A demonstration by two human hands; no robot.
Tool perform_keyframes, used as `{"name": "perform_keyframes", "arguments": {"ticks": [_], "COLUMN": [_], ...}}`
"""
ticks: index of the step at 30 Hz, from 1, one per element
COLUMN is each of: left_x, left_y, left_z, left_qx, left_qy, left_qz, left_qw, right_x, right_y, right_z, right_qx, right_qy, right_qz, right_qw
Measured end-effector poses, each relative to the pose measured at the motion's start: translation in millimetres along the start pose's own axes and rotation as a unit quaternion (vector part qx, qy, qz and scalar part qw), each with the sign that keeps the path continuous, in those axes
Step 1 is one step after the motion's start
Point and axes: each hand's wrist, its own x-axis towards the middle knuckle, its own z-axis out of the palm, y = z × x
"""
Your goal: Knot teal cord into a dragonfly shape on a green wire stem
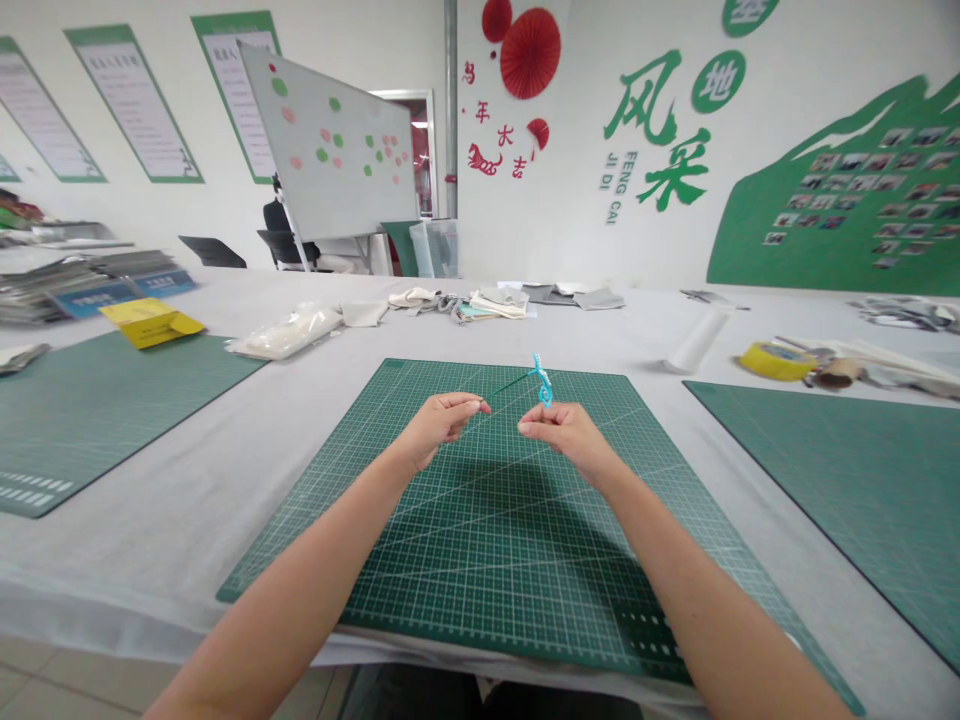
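Note:
A small bright-blue curled ornament point(544, 384) with white dots along its edge stands up above my right hand point(561, 432), which pinches its lower end between thumb and fingers. From the ornament's upper part a thin dark green strand point(511, 384), thread or wire, runs down to my left hand point(448, 418). The fingertips of that hand are pinched together on the strand's other end. Both hands hover over a green gridded cutting mat point(480, 560), and their shadow falls on it. The exact grip points are too small to make out.
More cutting mats lie left point(135, 410) and right point(840, 480). Along the table's far side are a plastic-wrapped white bundle point(289, 332), fabric scraps point(495, 302), a yellow packet point(152, 322) and a yellow tape roll point(777, 361). Paper stacks point(52, 285) stand at far left.

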Motion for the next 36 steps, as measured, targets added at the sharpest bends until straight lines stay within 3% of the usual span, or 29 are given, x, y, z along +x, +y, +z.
{"name": "perform_keyframes", "arguments": {"ticks": [7, 13, 17, 25, 32, 36], "left_x": [1, 3, 4, 0, -3, -8], "left_y": [-1, -3, -7, -3, 0, 5], "left_z": [1, 1, 0, -1, 1, 3], "left_qx": [0.011, 0.169, 0.257, 0.342, 0.362, 0.343], "left_qy": [0.031, 0.071, 0.022, -0.058, -0.07, -0.14], "left_qz": [-0.004, 0.022, 0.069, 0.071, 0.081, 0.084], "left_qw": [0.999, 0.983, 0.964, 0.935, 0.926, 0.925], "right_x": [-1, -4, -7, -8, -8, -7], "right_y": [0, -4, -6, -7, -7, -8], "right_z": [6, 10, 9, 4, 4, 2], "right_qx": [0.008, -0.08, -0.129, -0.19, -0.245, -0.22], "right_qy": [0.039, 0.077, 0.11, 0.136, 0.131, 0.118], "right_qz": [-0.008, -0.088, -0.136, -0.162, -0.163, -0.144], "right_qw": [0.999, 0.99, 0.976, 0.959, 0.947, 0.958]}}
